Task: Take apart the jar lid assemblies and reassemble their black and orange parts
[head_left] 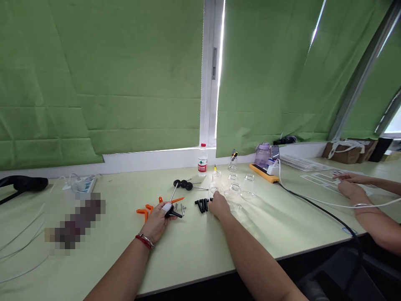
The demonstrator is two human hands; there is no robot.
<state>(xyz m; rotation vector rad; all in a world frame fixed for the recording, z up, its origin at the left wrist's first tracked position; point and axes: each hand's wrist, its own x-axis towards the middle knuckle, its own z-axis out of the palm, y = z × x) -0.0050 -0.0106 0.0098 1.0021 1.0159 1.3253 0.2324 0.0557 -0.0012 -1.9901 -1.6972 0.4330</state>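
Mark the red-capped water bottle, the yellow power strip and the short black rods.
Red-capped water bottle (202, 162), head view: on its label.
Yellow power strip (262, 172), head view: on its body.
Short black rods (206, 204), head view: on one rod.

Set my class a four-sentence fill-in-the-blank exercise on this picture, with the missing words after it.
1. Beside the left hand, which holds a black piece, lie hooked parts coloured ____.
2. From the wearer's view, the loose black pegs lie to the ____ of the right hand.
3. The labelled water bottle has a ____ cap.
4. The big curtains are ____ in colour.
Missing words: orange; left; red; green.
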